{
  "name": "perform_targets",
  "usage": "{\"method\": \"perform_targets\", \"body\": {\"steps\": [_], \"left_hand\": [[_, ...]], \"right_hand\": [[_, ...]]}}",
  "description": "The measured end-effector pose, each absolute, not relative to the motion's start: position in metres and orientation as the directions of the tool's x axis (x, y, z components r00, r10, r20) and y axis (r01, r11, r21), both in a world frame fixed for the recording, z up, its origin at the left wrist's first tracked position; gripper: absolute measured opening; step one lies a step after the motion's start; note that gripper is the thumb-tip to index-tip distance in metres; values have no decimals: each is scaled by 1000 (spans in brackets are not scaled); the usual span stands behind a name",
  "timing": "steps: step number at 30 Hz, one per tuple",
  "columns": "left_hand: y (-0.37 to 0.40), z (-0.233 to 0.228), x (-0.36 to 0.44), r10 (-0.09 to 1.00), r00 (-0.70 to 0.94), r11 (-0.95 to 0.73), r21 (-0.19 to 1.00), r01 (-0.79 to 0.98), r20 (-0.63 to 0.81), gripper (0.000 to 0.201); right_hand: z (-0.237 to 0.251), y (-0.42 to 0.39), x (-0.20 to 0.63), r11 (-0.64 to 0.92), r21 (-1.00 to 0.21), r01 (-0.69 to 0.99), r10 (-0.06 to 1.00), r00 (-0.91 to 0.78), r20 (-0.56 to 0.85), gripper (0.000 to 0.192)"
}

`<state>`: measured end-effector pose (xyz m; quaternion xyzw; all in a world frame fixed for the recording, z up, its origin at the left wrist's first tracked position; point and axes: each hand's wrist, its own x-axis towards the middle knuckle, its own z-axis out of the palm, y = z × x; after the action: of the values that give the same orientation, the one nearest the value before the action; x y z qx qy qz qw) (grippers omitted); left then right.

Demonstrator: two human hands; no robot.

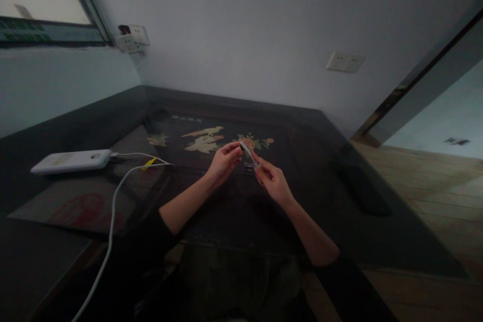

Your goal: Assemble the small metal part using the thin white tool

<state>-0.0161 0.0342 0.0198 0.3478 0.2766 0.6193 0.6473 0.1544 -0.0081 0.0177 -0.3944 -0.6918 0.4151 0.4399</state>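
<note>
My left hand (226, 160) is closed in a pinch at the upper end of a slim pale stick-like thing (246, 150), where a small dark bit shows at the fingertips. At the lower end of the same thing, my right hand (272, 179) is closed around it with thumb and fingers. Its exact kind is too small and dim to tell. A small dark, shiny item (249, 167) shows just below it, between the hands; whether it lies on the table is unclear. Both hands are over the dark glossy table (234, 201).
A white power bank (71, 161) lies at the left, with a white cable (113, 211) running toward me and a yellow tag (148, 163) on it. A dark flat object (364, 188) rests at the right. Wall sockets (345, 62) are beyond the table.
</note>
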Motion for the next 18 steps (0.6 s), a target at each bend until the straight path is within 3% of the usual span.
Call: {"method": "perform_targets", "body": {"steps": [7, 18], "left_hand": [[33, 22, -16, 994, 76, -16, 784, -620, 81, 32], [33, 21, -17, 991, 95, -20, 806, -591, 94, 36]], "right_hand": [[20, -10, 153, 310, -948, 79, 894, -364, 262, 51], [17, -3, 158, 377, -893, 247, 916, -241, 321, 48]]}}
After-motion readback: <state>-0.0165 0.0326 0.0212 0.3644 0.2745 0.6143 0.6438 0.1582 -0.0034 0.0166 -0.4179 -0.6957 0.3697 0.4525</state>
